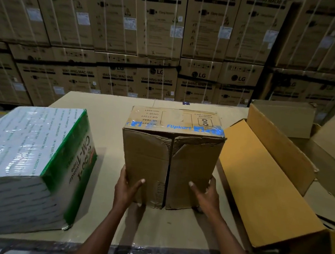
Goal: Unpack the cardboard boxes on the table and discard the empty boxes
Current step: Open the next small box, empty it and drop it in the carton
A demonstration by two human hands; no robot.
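Both hands [129,188] [205,194] gripping creased cardboard box [172,157], blue tape, seemingly sealed

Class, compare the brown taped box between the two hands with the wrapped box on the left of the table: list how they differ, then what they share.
The brown box is bare, creased cardboard; the wrapped box is covered in shiny white and green film.
The brown box carries blue tape; the wrapped box none.
The left hand and right hand hold the brown box; the wrapped box is untouched.
Both stand closed on the table.
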